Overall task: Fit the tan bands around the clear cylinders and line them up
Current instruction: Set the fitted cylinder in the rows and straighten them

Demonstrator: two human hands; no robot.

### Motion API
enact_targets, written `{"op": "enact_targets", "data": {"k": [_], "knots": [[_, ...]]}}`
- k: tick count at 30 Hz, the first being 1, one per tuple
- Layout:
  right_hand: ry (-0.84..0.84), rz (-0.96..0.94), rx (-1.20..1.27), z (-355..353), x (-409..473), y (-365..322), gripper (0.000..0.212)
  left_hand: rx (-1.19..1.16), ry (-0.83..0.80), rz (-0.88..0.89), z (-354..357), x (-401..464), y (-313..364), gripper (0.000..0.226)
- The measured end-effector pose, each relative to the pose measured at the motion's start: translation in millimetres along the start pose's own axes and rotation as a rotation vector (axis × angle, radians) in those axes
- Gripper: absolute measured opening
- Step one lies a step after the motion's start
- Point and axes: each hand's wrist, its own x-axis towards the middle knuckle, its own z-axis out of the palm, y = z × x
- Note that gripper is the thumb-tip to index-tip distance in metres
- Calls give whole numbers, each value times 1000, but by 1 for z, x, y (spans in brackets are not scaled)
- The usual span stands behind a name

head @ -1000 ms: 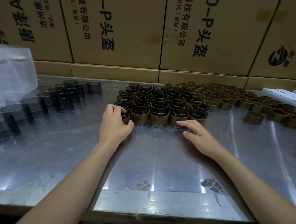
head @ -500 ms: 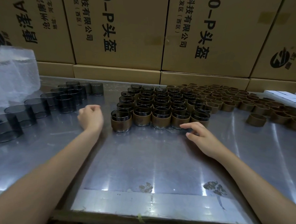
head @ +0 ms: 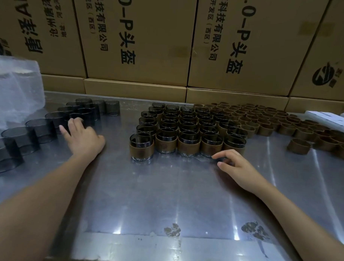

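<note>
Tan bands wrap smoky clear cylinders packed in rows mid-table. Left of them, the left hand reaches with fingers spread toward bare cylinders; the right hand, fingers relaxed, touches the front row.

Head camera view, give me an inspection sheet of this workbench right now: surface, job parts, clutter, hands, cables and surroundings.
Surface: metal table, shiny, with glare streaks and dark smudges near its front edge.
Job's things: banded cylinders upright in rows at centre; bare clear cylinders upright at left; loose tan bands massed at right, one stray band apart from them.
Clutter: clear plastic bag at far left; white flat pieces at far right.
Hands: left hand open, reaching at the bare cylinders; right hand loosely curled on the table by the front row, holding nothing.
Cables: nothing seen.
Surroundings: stacked cardboard boxes with printed text behind the table.
</note>
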Motion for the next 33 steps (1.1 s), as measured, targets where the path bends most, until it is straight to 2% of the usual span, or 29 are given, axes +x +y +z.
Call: {"op": "enact_targets", "data": {"k": [7,12,16,19,23,26,28,29,31,33], "knots": [[21,4,-5,1,0,3,18,93,39,172,-10,-26,4,31],[35,28,9,3,1,4,17,64,34,185,-19,-52,2,29],[46,24,20,3,0,4,17,-50,74,146,-31,-68,6,30],[59,34,9,2,0,4,19,-215,229,199,-40,-73,8,38],[67,52,-3,1,0,3,19,-303,549,445,-54,-78,17,44],[65,46,-27,2,-1,1,15,-304,705,710,-60,-92,34,40],[49,35,-14,2,-3,-2,9,-313,738,933,-58,-110,52,41],[40,16,6,2,-5,-5,13,-304,737,1090,-57,-121,61,39],[19,-37,114,1,-10,-12,35,-207,694,1423,-52,-139,74,33],[-27,-55,323,-1,-16,-19,55,-128,644,1578,-50,-148,84,31]]}}
